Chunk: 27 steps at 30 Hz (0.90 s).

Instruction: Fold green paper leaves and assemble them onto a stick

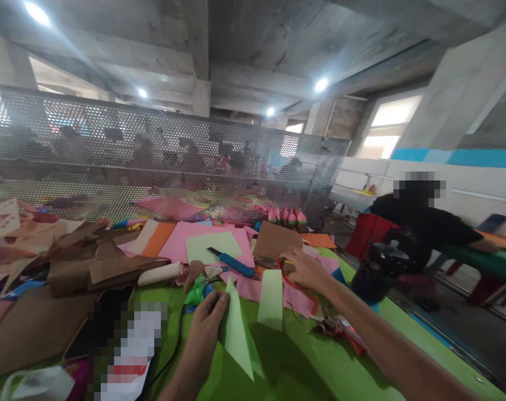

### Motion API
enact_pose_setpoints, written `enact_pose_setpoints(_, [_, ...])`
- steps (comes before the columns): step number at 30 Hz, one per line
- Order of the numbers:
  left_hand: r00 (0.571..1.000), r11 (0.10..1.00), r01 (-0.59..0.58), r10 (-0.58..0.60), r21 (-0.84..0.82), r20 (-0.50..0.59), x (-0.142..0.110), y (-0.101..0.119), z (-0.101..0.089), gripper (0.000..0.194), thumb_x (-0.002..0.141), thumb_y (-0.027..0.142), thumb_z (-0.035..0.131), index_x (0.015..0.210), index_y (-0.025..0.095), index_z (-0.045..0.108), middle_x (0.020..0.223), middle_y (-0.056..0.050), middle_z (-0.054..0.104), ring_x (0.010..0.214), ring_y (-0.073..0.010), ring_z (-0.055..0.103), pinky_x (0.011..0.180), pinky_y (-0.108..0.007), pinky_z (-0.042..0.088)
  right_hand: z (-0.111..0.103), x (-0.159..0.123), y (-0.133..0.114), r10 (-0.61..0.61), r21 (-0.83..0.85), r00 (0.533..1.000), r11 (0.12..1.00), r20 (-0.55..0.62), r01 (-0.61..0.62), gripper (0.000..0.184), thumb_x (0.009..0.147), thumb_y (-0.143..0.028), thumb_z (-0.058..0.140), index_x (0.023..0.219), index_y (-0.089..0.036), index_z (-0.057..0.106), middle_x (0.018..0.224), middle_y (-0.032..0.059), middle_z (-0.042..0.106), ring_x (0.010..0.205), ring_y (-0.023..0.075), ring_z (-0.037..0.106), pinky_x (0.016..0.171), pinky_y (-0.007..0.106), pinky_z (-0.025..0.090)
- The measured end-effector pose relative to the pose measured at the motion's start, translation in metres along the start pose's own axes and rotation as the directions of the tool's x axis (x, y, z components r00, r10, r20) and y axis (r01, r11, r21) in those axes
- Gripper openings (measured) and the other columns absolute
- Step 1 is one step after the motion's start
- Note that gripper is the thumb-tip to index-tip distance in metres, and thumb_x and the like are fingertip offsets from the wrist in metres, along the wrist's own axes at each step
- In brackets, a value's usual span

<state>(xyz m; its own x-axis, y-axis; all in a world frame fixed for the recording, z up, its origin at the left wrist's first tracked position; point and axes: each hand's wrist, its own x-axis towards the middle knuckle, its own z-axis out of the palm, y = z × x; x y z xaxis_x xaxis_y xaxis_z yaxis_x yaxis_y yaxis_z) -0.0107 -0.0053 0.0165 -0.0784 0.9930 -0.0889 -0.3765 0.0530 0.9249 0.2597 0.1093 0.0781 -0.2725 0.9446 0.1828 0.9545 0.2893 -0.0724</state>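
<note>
My left hand point(211, 313) pinches a folded light green sheet point(236, 328), thumb and fingers closed on its left edge. The sheet stands tilted above the green tabletop point(306, 362). A second light green piece point(271, 298), a strip, lies just to its right. Beyond that strip, my right hand point(299, 268) reaches into the clutter with its fingers curled down at a thin red loop point(283, 263), which looks like a scissors handle; the fingertips partly hide it. A blue utility knife point(236, 264) lies on a pale green sheet point(202, 245) left of my right hand.
Brown sheets point(75, 267) and pink sheets point(181, 239) pile up along the table's back and left. A white roll point(161, 274) and a black phone point(104, 317) lie left. Behind stands a perforated metal screen point(161, 161). A person point(423, 217) sits at right beyond a black object point(380, 264).
</note>
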Motion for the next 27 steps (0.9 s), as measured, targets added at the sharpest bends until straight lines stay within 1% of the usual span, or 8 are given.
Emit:
enact_pose_setpoints(7, [0.998, 0.996, -0.023, 0.028, -0.09, 0.05, -0.005, 0.004, 0.002, 0.039, 0.066, 0.054, 0.073, 0.078, 0.018, 0.064, 0.069, 0.002, 0.06, 0.064, -0.0133, 0.055, 0.058, -0.02, 0.043, -0.033, -0.017, 0.0, 0.133, 0.243, 0.978, 0.966, -0.161, -0.092, 0.043, 0.073, -0.027, 0.058, 0.114, -0.018, 0.063, 0.115, 0.0132, 0.064, 0.103, 0.031, 0.058, 0.086, 0.038, 0.043])
enact_pose_setpoints(11, [0.998, 0.99, -0.013, 0.021, -0.143, 0.054, -0.007, 0.007, 0.005, 0.039, 0.065, 0.053, 0.074, 0.078, 0.017, 0.063, 0.069, 0.002, 0.059, 0.064, -0.013, 0.054, 0.059, -0.021, 0.042, -0.027, -0.047, -0.033, 0.159, 0.44, 0.984, 0.892, -0.083, -0.107, 0.041, 0.084, -0.036, 0.046, 0.118, -0.019, 0.06, 0.086, 0.0087, 0.071, 0.063, 0.0214, 0.063, 0.056, 0.031, 0.049])
enact_pose_setpoints(12, [0.998, 0.989, -0.014, 0.022, -0.147, 0.054, -0.007, 0.007, 0.005, 0.039, 0.065, 0.053, 0.074, 0.078, 0.017, 0.064, 0.068, 0.002, 0.059, 0.064, -0.0131, 0.054, 0.059, -0.021, 0.043, -0.025, -0.057, -0.046, 0.14, 0.517, 0.99, 0.85, -0.026, -0.106, 0.041, 0.086, -0.04, 0.044, 0.119, -0.021, 0.06, 0.081, 0.0064, 0.07, 0.055, 0.0179, 0.06, 0.049, 0.028, 0.047])
enact_pose_setpoints(15, [0.998, 0.987, 0.0, 0.011, -0.163, 0.066, -0.007, 0.007, 0.005, 0.039, 0.065, 0.052, 0.074, 0.078, 0.017, 0.064, 0.068, 0.002, 0.06, 0.063, -0.0133, 0.055, 0.059, -0.022, 0.043, -0.016, -0.085, -0.083, 0.115, 0.875, 0.978, 0.439, 0.173, -0.206, 0.048, 0.079, -0.045, 0.061, 0.123, -0.027, 0.057, 0.076, 0.0012, 0.064, 0.052, 0.0128, 0.054, 0.046, 0.022, 0.042])
enact_pose_setpoints(17, [0.997, 0.982, 0.012, 0.004, -0.186, 0.081, -0.007, 0.006, 0.005, 0.038, 0.065, 0.052, 0.075, 0.079, 0.018, 0.064, 0.067, 0.003, 0.059, 0.061, -0.0125, 0.054, 0.057, -0.021, 0.042, -0.01, -0.099, -0.102, 0.092, 0.909, 0.979, 0.365, 0.182, -0.203, 0.047, 0.08, -0.048, 0.063, 0.122, -0.03, 0.058, 0.076, 0.0005, 0.063, 0.057, 0.0137, 0.055, 0.052, 0.023, 0.045])
enact_pose_setpoints(20, [0.994, 0.973, 0.033, -0.008, -0.227, 0.109, -0.006, 0.004, 0.005, 0.037, 0.066, 0.05, 0.075, 0.08, 0.018, 0.064, 0.066, 0.003, 0.059, 0.059, -0.0116, 0.053, 0.054, -0.02, 0.04, -0.003, -0.109, -0.119, 0.05, 0.902, 0.992, 0.412, 0.12, -0.13, 0.052, 0.076, -0.05, 0.067, 0.125, -0.033, 0.056, 0.097, 0.0051, 0.066, 0.081, 0.0219, 0.062, 0.07, 0.032, 0.051])
enact_pose_setpoints(23, [0.992, 0.964, 0.061, -0.029, -0.259, 0.126, -0.008, 0.006, 0.007, 0.037, 0.066, 0.049, 0.075, 0.08, 0.018, 0.062, 0.063, 0.004, 0.058, 0.053, -0.0106, 0.051, 0.052, -0.02, 0.04, 0.001, -0.114, -0.126, -0.029, 0.869, 0.993, 0.487, 0.118, -0.089, 0.058, 0.079, -0.048, 0.065, 0.132, -0.032, 0.049, 0.125, 0.0078, 0.059, 0.113, 0.0292, 0.055, 0.092, 0.04, 0.047])
enact_pose_setpoints(27, [0.995, 0.961, 0.07, -0.048, -0.269, 0.09, -0.011, 0.01, 0.011, 0.038, 0.063, 0.049, 0.077, 0.075, 0.018, 0.059, 0.061, 0.005, 0.056, 0.052, -0.0099, 0.049, 0.05, -0.019, 0.039, 0.0, -0.116, -0.134, -0.072, 0.835, 0.985, 0.543, 0.158, -0.094, 0.058, 0.085, -0.05, 0.056, 0.137, -0.027, 0.044, 0.131, 0.0077, 0.057, 0.119, 0.0306, 0.051, 0.097, 0.041, 0.044])
